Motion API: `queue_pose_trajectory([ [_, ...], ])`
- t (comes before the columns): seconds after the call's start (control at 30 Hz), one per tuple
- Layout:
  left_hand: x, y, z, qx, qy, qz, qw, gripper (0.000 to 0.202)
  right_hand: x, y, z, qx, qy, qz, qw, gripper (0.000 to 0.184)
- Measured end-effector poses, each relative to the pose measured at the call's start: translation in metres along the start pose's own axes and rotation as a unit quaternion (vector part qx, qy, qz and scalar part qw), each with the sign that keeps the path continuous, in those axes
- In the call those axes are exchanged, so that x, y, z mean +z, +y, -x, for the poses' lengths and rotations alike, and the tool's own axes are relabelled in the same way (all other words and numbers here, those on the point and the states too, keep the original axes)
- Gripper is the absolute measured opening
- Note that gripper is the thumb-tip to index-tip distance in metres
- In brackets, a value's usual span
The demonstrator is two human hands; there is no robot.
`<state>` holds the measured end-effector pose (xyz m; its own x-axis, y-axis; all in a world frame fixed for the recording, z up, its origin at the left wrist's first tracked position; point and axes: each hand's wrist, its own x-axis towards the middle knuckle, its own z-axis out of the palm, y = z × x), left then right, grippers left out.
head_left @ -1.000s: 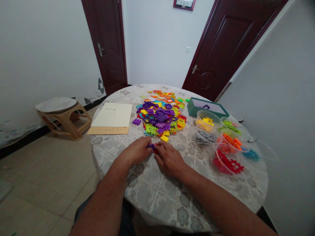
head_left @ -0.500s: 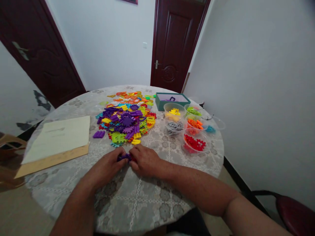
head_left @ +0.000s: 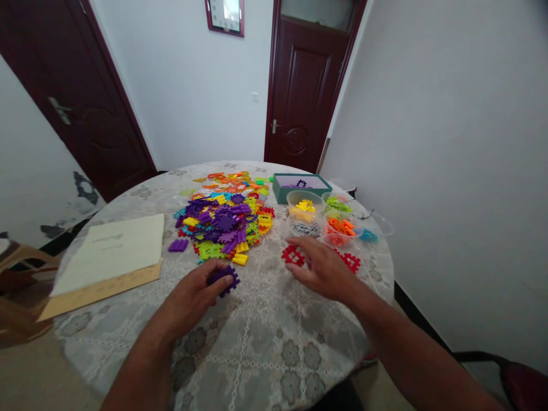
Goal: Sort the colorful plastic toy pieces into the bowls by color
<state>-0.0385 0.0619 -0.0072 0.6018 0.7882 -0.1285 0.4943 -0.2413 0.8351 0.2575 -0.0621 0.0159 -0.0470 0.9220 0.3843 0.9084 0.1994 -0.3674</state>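
My left hand (head_left: 203,288) pinches a purple gear-shaped plastic piece (head_left: 230,282) between thumb and fingers, just in front of the heap. To the right, my right hand (head_left: 319,267) grips a red openwork toothed piece (head_left: 293,255) at its fingertips. That hand is above the table, beside the cup of red pieces (head_left: 351,261), and partly covers it. A big heap of mixed plastic pieces (head_left: 225,221), mostly purple on top, lies beyond my left hand. A yellow piece (head_left: 240,260) and a purple ridged piece (head_left: 178,245) lie at its near edge.
Clear cups hold yellow (head_left: 305,208), grey (head_left: 305,229), orange (head_left: 341,226) and green pieces (head_left: 337,202). A green box (head_left: 280,194) with purple pieces stands behind them. Paper bag material (head_left: 111,245) lies at left on the round table's patterned cloth (head_left: 257,354).
My hands, together over the purple and red pieces before, are now apart. The right hand has moved right with the red piece; the left keeps the purple one. The view has tilted up.
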Motion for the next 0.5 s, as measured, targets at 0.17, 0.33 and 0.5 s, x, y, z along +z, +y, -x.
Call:
queue_pose_trajectory([
  [0.17, 0.004, 0.004, 0.002, 0.002, 0.009, -0.007, 1.000, 0.042, -0.040, 0.062, 0.026, 0.108, 0.050, 0.079, 0.990, 0.045],
  [0.33, 0.010, 0.003, 0.000, 0.001, 0.022, 0.036, 0.999, 0.043, -0.037, 0.095, 0.040, 0.140, 0.049, 0.161, 0.976, 0.043],
  [0.5, 0.010, -0.001, 0.000, 0.026, 0.010, 0.043, 0.999, 0.043, -0.018, 0.058, 0.028, 0.083, 0.074, 0.101, 0.989, 0.035],
])
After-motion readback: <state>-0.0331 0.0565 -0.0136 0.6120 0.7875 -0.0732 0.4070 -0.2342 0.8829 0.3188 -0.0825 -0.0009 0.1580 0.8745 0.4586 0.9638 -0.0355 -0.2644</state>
